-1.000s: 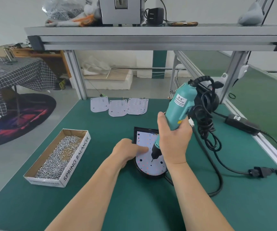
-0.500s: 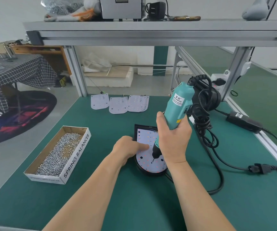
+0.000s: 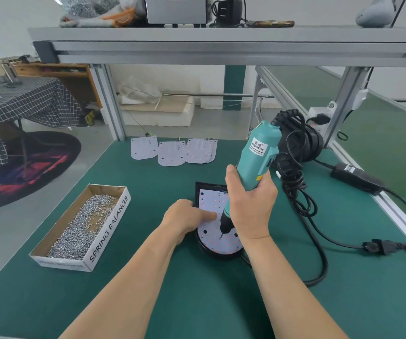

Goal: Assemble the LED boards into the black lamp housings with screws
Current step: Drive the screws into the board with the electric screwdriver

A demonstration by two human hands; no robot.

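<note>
Clenched round the teal screwdriver [image 3: 258, 155], right grip [image 3: 250, 206] bearing its slanted bit [image 3: 221, 234] down onto the LED board [image 3: 209, 199] seated in the black lamp housing [image 3: 197, 192] on the tabletop [image 3: 148, 277]; left grip [image 3: 182, 218], forefinger [image 3: 209, 215] straight, pressing the board just left of the bit

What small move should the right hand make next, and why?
Probably press the electric screwdriver straight down and run it: the right hand grips it, its bit tip meets the LED board inside the black housing, and the left hand presses the board flat.
</note>
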